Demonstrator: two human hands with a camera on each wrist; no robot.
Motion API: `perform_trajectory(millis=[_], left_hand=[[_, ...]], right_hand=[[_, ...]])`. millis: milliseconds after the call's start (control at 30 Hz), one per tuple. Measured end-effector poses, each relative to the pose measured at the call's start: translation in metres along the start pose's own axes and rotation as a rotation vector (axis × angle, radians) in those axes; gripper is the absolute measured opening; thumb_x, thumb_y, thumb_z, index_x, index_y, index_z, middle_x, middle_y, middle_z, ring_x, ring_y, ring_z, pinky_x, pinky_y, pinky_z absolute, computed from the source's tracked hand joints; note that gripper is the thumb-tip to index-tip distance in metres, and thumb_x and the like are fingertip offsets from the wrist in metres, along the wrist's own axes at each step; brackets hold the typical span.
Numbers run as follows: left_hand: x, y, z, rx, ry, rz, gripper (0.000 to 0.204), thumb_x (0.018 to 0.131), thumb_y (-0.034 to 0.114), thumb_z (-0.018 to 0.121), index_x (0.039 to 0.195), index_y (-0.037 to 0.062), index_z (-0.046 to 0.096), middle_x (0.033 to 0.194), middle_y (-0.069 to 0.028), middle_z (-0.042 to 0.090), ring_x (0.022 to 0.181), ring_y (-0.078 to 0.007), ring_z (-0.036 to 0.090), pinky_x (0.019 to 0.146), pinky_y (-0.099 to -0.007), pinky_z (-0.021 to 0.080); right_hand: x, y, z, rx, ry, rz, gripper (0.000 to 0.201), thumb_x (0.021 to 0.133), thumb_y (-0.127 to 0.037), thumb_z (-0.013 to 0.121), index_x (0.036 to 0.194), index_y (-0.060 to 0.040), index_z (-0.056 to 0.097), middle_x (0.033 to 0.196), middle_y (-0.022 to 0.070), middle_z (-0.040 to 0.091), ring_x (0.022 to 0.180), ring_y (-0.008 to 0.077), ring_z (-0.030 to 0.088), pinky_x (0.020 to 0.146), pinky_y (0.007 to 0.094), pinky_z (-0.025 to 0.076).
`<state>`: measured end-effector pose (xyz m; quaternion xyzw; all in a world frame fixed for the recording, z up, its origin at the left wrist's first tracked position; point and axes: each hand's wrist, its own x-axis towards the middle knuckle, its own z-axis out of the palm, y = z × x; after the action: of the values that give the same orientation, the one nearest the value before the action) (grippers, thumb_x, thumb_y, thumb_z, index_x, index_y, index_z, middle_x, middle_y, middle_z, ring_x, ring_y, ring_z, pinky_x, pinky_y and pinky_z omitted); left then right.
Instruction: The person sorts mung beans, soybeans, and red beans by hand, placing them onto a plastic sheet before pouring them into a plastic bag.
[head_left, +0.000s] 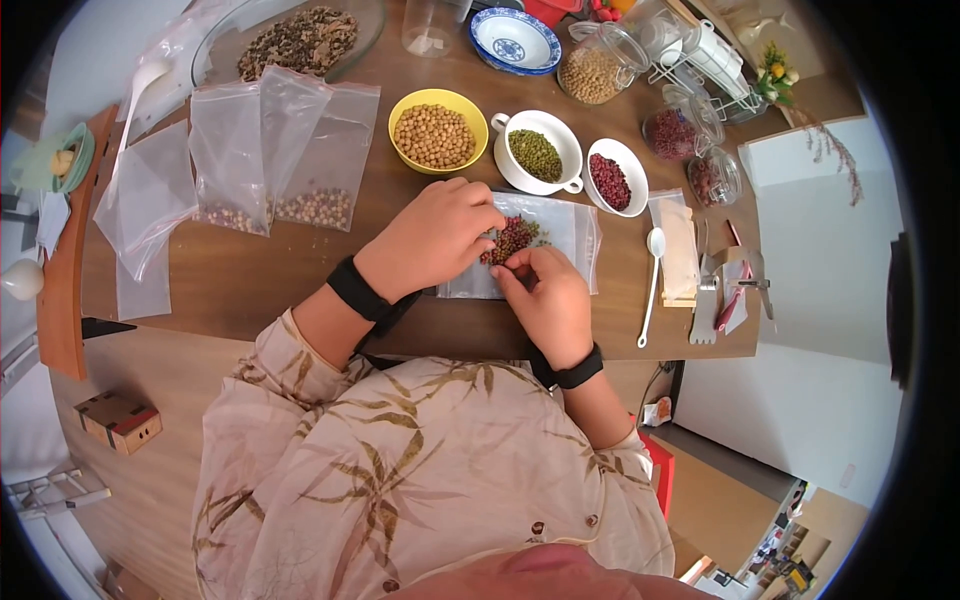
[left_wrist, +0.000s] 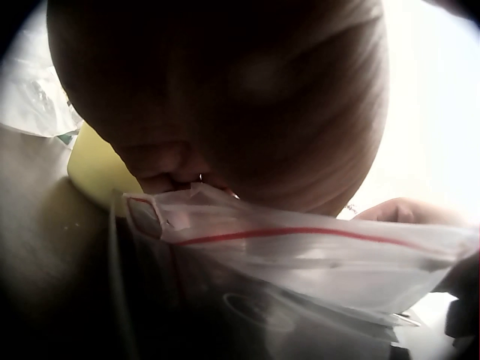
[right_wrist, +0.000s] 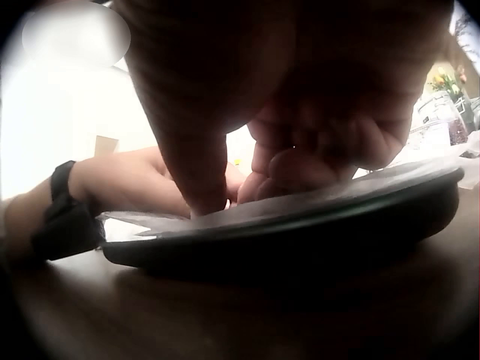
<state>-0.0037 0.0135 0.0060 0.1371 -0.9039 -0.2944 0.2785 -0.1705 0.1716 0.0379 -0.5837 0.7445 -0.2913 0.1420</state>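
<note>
Right, from the left: see-through bags of mixed beans [head_left: 343, 125] on the wooden surface [head_left: 240, 290], then the yellow bowl [head_left: 405, 158] of chickpeas. The left hand [head_left: 435, 230], well curled, pinches the zip bag [head_left: 575, 225], which lies nearer the person than the white two-handled bowl [head_left: 507, 165]. Red and green beans [head_left: 515, 238] sit between the hands; the right hand [head_left: 552, 305], nearly closed, nips the bag at thumb and forefinger.

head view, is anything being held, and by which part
Can't be told: the left hand and right hand have bent fingers at the mixed beans, but any pinch is unclear.
</note>
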Motion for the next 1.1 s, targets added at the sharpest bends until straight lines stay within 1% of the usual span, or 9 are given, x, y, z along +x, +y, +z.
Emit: perform_trajectory(millis=[233, 300, 433, 500, 600, 700, 733, 1067, 1100], left_hand=[[-0.001, -0.001, 0.0, 0.001, 0.008, 0.016, 0.028, 0.089, 0.012, 0.084, 0.115, 0.0075, 0.076, 0.116, -0.0095, 0.068, 0.111, -0.0346, 0.066, 0.098, -0.0472, 0.053], [-0.001, -0.001, -0.001, -0.006, 0.003, 0.012, 0.028, 0.089, 0.012, 0.084, 0.115, 0.0075, 0.076, 0.116, -0.0094, 0.068, 0.111, -0.0345, 0.066, 0.098, -0.0471, 0.053], [0.0, 0.002, -0.002, 0.006, -0.015, -0.001, 0.027, 0.089, 0.011, 0.084, 0.115, 0.0074, 0.076, 0.116, -0.0093, 0.069, 0.112, -0.0343, 0.066, 0.099, -0.0471, 0.053], [0.0, 0.003, -0.002, 0.0, -0.012, 0.002, 0.027, 0.089, 0.011, 0.084, 0.115, 0.0073, 0.076, 0.116, -0.0093, 0.069, 0.112, -0.0345, 0.066, 0.099, -0.0471, 0.053], [0.0, 0.002, -0.002, -0.005, -0.01, 0.001, 0.027, 0.089, 0.011, 0.084, 0.115, 0.0071, 0.076, 0.116, -0.0095, 0.069, 0.112, -0.0347, 0.066, 0.099, -0.0472, 0.053], [0.0, 0.001, -0.002, -0.009, -0.013, 0.003, 0.027, 0.089, 0.011, 0.084, 0.115, 0.0069, 0.076, 0.116, -0.0098, 0.069, 0.112, -0.035, 0.066, 0.098, -0.0475, 0.053], [0.0, 0.001, -0.002, -0.013, -0.013, 0.001, 0.027, 0.089, 0.011, 0.084, 0.115, 0.0068, 0.076, 0.116, -0.0099, 0.069, 0.112, -0.0351, 0.066, 0.098, -0.0476, 0.053], [-0.001, 0.0, -0.001, 0.005, 0.013, 0.027, 0.027, 0.089, 0.012, 0.084, 0.115, 0.0074, 0.076, 0.116, -0.0105, 0.068, 0.111, -0.0353, 0.066, 0.098, -0.0472, 0.053], [0.0, 0.0, -0.001, -0.001, 0.007, 0.023, 0.027, 0.089, 0.011, 0.084, 0.115, 0.0074, 0.076, 0.116, -0.0105, 0.068, 0.111, -0.0352, 0.066, 0.098, -0.0472, 0.053]], right_hand=[[-0.004, 0.015, -0.001, 0.078, -0.013, -0.009, 0.01, 0.097, -0.01, 0.082, 0.097, -0.0043, 0.074, 0.092, 0.0089, 0.075, 0.081, 0.027, 0.075, 0.071, 0.0389, 0.059], [-0.007, 0.026, -0.012, 0.707, -0.056, 0.376, 0.004, 0.104, -0.007, 0.074, 0.107, -0.0046, 0.073, 0.099, 0.0073, 0.078, 0.084, 0.0208, 0.077, 0.07, 0.0345, 0.059], [-0.006, 0.024, -0.031, 1.288, -0.075, 0.515, 0.008, 0.111, -0.005, 0.064, 0.118, -0.0032, 0.069, 0.103, 0.007, 0.076, 0.094, 0.0136, 0.074, 0.074, 0.0269, 0.057], [-0.009, 0.041, -0.02, 1.27, -0.115, 0.499, 0.009, 0.11, -0.005, 0.066, 0.118, -0.0025, 0.069, 0.098, 0.0034, 0.073, 0.087, 0.0114, 0.067, 0.074, 0.0262, 0.054], [-0.01, 0.03, -0.007, 0.366, -0.067, 0.149, 0.012, 0.102, -0.008, 0.078, 0.113, -0.0032, 0.074, 0.088, 0.0025, 0.066, 0.073, 0.0154, 0.059, 0.067, 0.0333, 0.049], [-0.004, 0.015, -0.004, 0.117, -0.031, 0.002, 0.017, 0.096, -0.009, 0.082, 0.111, -0.0048, 0.077, 0.085, 0.0088, 0.063, 0.072, 0.0235, 0.06, 0.066, 0.0389, 0.05], [-0.003, 0.014, -0.001, 0.128, -0.015, -0.011, 0.02, 0.092, -0.009, 0.083, 0.112, -0.006, 0.077, 0.086, 0.0129, 0.063, 0.073, 0.0305, 0.061, 0.068, 0.0433, 0.052], [0.003, 0.018, -0.001, 0.04, -0.087, 0.004, 0.013, 0.096, -0.009, 0.08, 0.105, -0.0035, 0.073, 0.087, 0.0098, 0.066, 0.076, 0.0269, 0.066, 0.07, 0.0411, 0.053], [0.002, 0.03, 0.0, 0.365, -0.087, 0.07, 0.012, 0.1, -0.01, 0.075, 0.108, -0.0036, 0.07, 0.09, 0.0076, 0.066, 0.079, 0.0233, 0.065, 0.071, 0.0384, 0.052]])
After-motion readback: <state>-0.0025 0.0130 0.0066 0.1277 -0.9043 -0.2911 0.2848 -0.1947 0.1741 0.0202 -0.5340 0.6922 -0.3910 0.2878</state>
